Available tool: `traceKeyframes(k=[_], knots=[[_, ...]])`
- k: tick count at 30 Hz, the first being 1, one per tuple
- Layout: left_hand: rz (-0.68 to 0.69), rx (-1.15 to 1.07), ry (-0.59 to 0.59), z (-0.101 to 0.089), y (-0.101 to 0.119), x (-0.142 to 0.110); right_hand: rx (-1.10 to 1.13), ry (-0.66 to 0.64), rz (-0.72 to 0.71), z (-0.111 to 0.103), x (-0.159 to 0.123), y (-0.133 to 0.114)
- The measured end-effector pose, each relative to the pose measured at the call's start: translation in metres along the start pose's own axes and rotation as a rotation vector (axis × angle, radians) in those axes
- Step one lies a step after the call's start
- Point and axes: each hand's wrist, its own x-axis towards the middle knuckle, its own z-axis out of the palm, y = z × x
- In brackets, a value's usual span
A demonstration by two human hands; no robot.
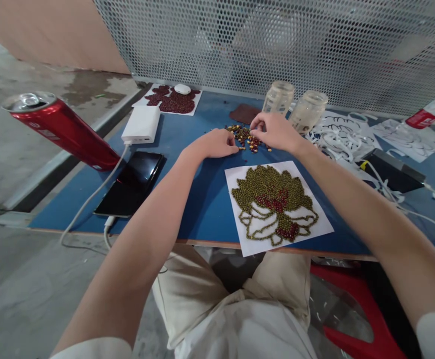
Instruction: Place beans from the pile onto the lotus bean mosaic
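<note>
We have both hands out over the blue surface, meeting at a small heap of mixed beans that lies toward the far edge, just in front of two glass jars. Our left hand rests on the surface with its fingers curled in loosely against the left side of the heap; whether they enclose any bean we cannot tell. Our right hand arches over the heap's far side, thumb and forefinger drawn together as in a pinch at the beans, though anything held between them is too small to make out.

Nearer the front edge, just beyond our knees, lies a white sheet with a bean mosaic: a flower shape filled with green beans, red ones at its middle and lower part, some outlined petals bare.

Toward the left edge sit a dark phone and a white power bank, joined by a white cable. At the far left corner lies another sheet covered in red beans. A red can looms at the left. White paper cutouts lie on the right side, near the jars.
</note>
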Motion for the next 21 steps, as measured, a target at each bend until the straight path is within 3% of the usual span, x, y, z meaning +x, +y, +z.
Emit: traceKeyframes(k=[7, 12, 21], knots=[[0.01, -0.017, -0.002, 0.001, 0.0, 0.0, -0.166, -0.041, -0.017, 0.02, 0.024, 0.004], [0.01, 0.011, -0.015, -0.001, 0.002, -0.002, -0.337, -0.115, -0.006, 0.018, 0.028, 0.001], [0.012, 0.035, -0.015, 0.0, 0.004, -0.001, -0.5, -0.242, -0.125, 0.013, 0.031, -0.004]])
